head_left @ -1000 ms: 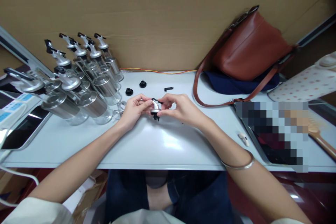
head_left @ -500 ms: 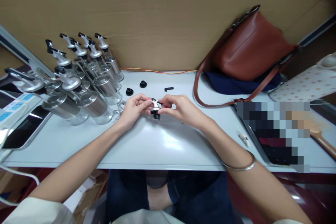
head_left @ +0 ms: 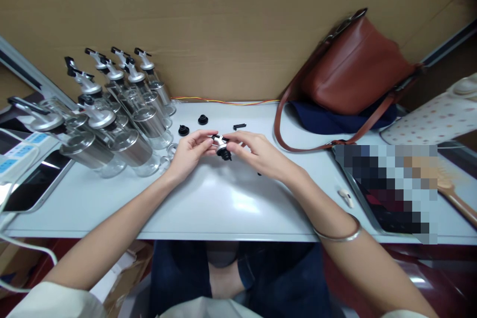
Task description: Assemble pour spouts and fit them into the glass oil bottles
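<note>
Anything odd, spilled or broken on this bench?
One oddity: a lone white earbud lies loose on the table beside the right forearm, with no mate or case in view. No spill or breakage shows. The pourer is partly covered by the left hand and right hand, so its condition is hard to judge.

Silver and black pourer [head_left: 222, 149], tilted

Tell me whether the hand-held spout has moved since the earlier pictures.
Yes: the spout has tilted, its black end shifting slightly away from the table's front edge and a little rightward.
</note>
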Demonstrator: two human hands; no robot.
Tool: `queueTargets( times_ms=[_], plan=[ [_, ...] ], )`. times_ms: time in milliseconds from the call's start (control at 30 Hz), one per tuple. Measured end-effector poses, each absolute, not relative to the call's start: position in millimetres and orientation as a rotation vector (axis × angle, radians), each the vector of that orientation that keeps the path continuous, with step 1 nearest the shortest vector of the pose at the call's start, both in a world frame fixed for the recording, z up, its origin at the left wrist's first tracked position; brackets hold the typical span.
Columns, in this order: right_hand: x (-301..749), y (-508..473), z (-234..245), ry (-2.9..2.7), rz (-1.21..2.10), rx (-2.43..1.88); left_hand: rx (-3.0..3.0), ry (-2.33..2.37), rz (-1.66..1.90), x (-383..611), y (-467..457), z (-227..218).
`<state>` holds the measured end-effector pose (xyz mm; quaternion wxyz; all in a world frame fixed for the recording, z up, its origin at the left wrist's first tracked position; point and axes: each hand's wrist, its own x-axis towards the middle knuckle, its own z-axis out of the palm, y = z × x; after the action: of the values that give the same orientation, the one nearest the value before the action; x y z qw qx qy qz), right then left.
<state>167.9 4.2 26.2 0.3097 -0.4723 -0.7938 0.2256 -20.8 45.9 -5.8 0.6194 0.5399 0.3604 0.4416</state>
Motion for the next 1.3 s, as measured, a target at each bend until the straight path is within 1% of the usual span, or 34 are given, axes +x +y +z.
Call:
queueTargets(
  times_ms=[167, 300, 500, 633, 933, 1300],
  plan=[
    [165.5, 3.8, 19.9, -2.269, 0.376, -1.363, 1.384, 0.815, 1.025, -18.3, 41.0, -7.8],
    [165.9, 3.8, 18.7, -2.357, 0.312, -1.407, 1.461, 0.793, 0.968, -19.3, 41.0, -10.2],
    [166.1, 3.1, 19.8, -2.387, 0.315, -1.318, 1.572, 0.799, 0.950, -24.1, 45.5, -6.7],
    [164.9, 2.3, 22.5, -2.298, 0.322, -1.361, 1.629, 0.794, 0.937, -24.2, 45.7, -5.5],
    [164.3, 0.7, 24.3, -2.289, 0.322, -1.357, 1.909, 0.920, 1.047, -23.3, 41.2, -5.6],
    [163.6, -0.6, 24.9, -2.266, 0.359, -1.374, 1.967, 0.894, 1.177, -18.1, 30.2, -7.5]
  ],
)
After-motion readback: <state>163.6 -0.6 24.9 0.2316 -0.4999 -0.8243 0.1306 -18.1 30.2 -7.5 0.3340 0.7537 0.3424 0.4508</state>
